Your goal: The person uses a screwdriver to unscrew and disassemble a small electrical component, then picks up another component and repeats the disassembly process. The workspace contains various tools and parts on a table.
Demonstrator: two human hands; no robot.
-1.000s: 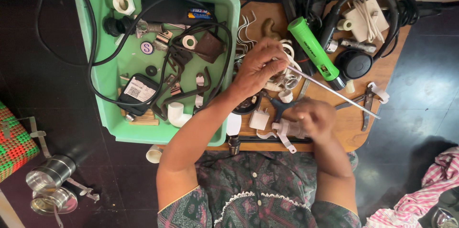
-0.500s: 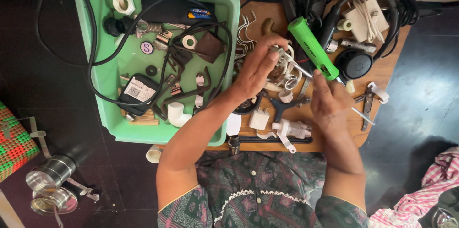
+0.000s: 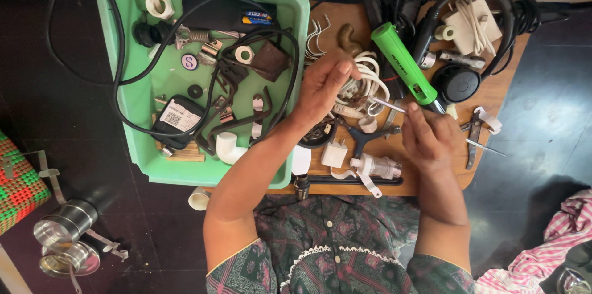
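Note:
My left hand (image 3: pixel 325 87) reaches over the wooden board (image 3: pixel 493 93), its fingers curled down onto a coil of white cable (image 3: pixel 372 78). My right hand (image 3: pixel 428 137) pinches a thin metal rod (image 3: pixel 390 105). The rod's tip points left toward the coil, and its other end sticks out past my knuckles to the right. Just above the rod a green-handled tool (image 3: pixel 402 63) lies at a slant. Under my hands sit a white plug adapter (image 3: pixel 335 153) and a white fitting (image 3: pixel 373 166).
A green plastic tray (image 3: pixel 132 121) at the left holds a black cable, a black adapter, a white pipe elbow and small parts. Pliers (image 3: pixel 473 134), a round black part (image 3: pixel 459 82) and a white charger (image 3: pixel 470 23) lie on the board's right. A steel vessel (image 3: pixel 61 232) stands on the dark floor.
My right hand has moved up from the board's front edge and taken hold of the thin rod. My left hand has let the rod go and dropped slightly onto the white cable coil.

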